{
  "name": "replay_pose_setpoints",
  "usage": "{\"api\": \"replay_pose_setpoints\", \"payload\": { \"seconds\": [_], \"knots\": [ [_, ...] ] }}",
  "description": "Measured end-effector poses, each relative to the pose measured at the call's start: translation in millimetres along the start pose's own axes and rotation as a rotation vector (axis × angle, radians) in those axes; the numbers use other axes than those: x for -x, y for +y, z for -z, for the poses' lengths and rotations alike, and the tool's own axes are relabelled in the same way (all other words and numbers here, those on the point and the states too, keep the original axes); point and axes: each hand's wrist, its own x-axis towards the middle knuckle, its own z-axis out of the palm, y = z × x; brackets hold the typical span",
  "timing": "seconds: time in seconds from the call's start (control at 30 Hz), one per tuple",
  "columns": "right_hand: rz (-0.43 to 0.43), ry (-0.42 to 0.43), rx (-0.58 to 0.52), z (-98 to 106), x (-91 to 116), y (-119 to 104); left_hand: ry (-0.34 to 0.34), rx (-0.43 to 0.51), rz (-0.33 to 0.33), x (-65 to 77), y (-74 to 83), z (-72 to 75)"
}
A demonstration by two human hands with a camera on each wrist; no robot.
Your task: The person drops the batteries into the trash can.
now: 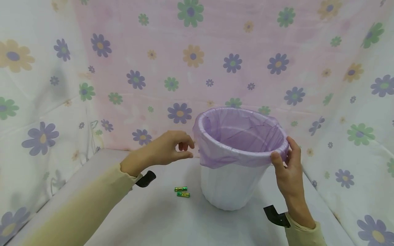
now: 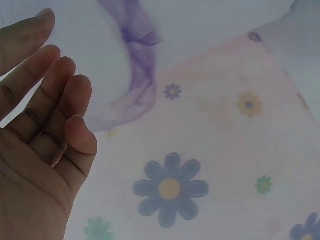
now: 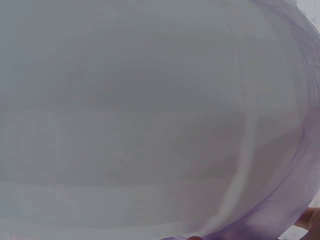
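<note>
A white trash can [image 1: 231, 188] stands tilted on the table, its wall [image 3: 125, 125] filling most of the right wrist view. A translucent purple trash bag [image 1: 243, 133] lines it and folds over the rim. On the rim's right side my right hand [image 1: 289, 174] grips with thumb and fingers on the bag-covered edge. My left hand [image 1: 167, 147], beside the rim's left side, holds nothing; its fingers [image 2: 75, 95] are loosely bent, apart from the bag's purple edge [image 2: 142, 65]. Two green-and-gold batteries, one farther back [image 1: 180, 189] and one nearer [image 1: 183, 194], lie left of the can.
Beneath everything is a pale table [image 1: 147, 212]. Flower-patterned cloth [image 1: 160, 61] hangs behind it and along both sides. A black wrist mount [image 1: 146, 179] juts from the left sleeve, another [image 1: 276, 217] from the right.
</note>
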Motion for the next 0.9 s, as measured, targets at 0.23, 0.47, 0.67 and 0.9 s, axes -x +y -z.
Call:
{"api": "replay_pose_setpoints", "payload": {
  "seconds": [0.23, 0.47, 0.67, 0.9],
  "knots": [
    [0.008, 0.005, -0.003, 0, 0, 0, -0.042, 0.023, 0.061, 14.9, -8.0, -27.4],
    [-0.002, 0.007, -0.003, 0, 1, -1, -0.087, 0.059, 0.121, 31.0, -17.1, -58.2],
    [-0.004, 0.003, 0.004, 0, 1, -2, -0.132, 0.067, 0.157, 42.6, -27.4, -82.5],
    [-0.007, 0.001, 0.007, 1, 1, -2, -0.199, 0.059, 0.202, 55.0, -36.2, -108.3]
  ]
}}
